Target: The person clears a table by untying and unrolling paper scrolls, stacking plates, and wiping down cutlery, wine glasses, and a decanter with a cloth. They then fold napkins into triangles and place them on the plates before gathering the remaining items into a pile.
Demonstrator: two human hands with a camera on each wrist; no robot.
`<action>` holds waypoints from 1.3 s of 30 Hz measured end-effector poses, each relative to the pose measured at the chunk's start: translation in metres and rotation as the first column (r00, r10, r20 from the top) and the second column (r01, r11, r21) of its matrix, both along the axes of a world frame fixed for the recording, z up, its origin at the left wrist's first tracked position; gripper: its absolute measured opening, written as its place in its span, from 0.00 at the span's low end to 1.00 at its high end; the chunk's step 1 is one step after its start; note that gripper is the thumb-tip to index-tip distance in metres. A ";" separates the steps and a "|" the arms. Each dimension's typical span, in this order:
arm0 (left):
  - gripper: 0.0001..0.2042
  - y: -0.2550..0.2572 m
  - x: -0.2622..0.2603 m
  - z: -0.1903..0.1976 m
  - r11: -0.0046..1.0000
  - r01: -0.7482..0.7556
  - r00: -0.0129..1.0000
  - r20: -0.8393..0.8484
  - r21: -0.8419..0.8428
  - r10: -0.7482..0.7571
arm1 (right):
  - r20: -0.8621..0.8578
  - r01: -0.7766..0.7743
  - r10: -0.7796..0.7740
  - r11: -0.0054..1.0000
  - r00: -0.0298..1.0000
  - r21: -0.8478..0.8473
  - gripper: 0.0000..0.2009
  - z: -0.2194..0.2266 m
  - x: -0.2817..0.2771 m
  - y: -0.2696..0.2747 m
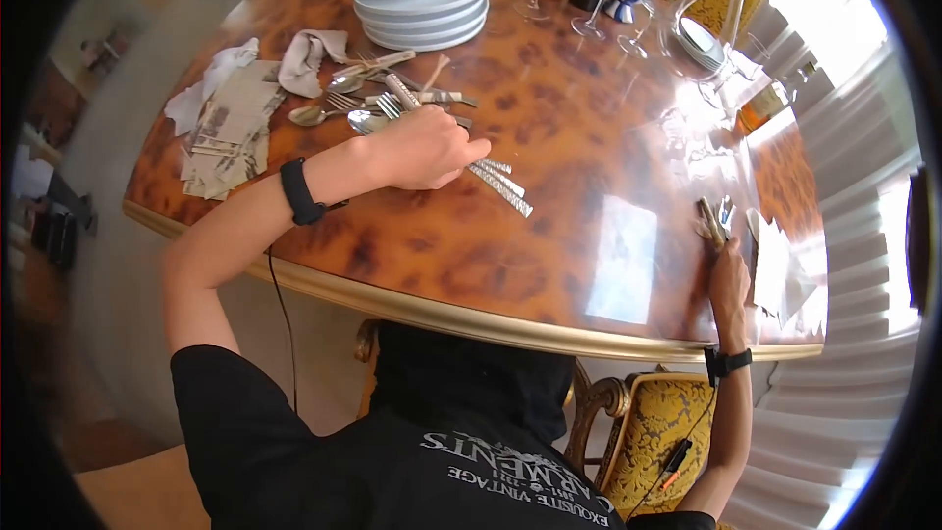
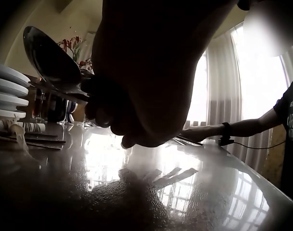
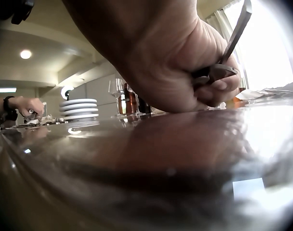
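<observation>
While forks and spoons (image 1: 512, 198) are held slanting through the left hand (image 1: 427, 147), heads left and away, handles right, other cutlery (image 1: 723, 217) is gripped by the right hand (image 1: 728, 270).

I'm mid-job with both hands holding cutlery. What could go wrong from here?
The left hand grips a fanned-out bunch of cutlery; a piece could slip and scratch the glossy table. It might also knock the loose spoon nearby. The right hand, gripping more cutlery, is close beside white sheets and could shift them.
</observation>
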State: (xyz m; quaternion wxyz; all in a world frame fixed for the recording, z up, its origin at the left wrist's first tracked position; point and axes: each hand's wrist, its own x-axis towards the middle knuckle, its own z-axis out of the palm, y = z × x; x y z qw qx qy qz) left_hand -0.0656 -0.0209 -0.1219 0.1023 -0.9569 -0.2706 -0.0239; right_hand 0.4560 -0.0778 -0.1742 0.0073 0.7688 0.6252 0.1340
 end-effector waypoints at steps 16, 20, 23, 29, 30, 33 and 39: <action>0.27 0.079 -0.108 0.001 0.883 -0.444 0.891 0.029 -0.153 0.453 | -0.042 0.013 -0.013 1.000 0.999 0.014 0.06 -0.004 0.006 0.001; 0.33 0.057 -0.102 0.013 0.904 -0.386 0.902 0.131 -0.183 0.412 | -0.049 -0.009 0.009 1.000 0.999 -0.002 0.06 -0.012 0.018 0.004; 0.33 0.025 -0.095 0.022 0.908 -0.337 0.829 0.379 -0.249 0.411 | -0.163 -0.085 0.075 0.995 0.984 -0.057 0.06 0.012 0.018 0.007; 0.26 -0.038 -0.110 0.046 0.808 -0.365 0.708 0.426 -0.462 0.563 | -0.297 -0.453 0.395 0.877 0.869 -0.160 0.07 0.067 -0.033 0.063; 0.26 -0.042 -0.115 0.048 0.811 -0.372 0.714 0.419 -0.451 0.561 | -0.359 -0.595 0.529 0.798 0.769 -0.097 0.09 0.077 -0.063 0.075; 0.25 -0.051 -0.128 0.050 0.822 -0.359 0.650 0.513 -0.443 0.560 | -0.437 -0.764 0.662 0.637 0.610 -0.102 0.09 0.106 -0.182 0.102; 0.26 -0.084 -0.123 0.041 0.793 -0.304 0.559 0.575 -0.527 0.597 | -0.369 -0.953 0.878 0.280 0.304 -0.120 0.11 0.089 -0.393 0.178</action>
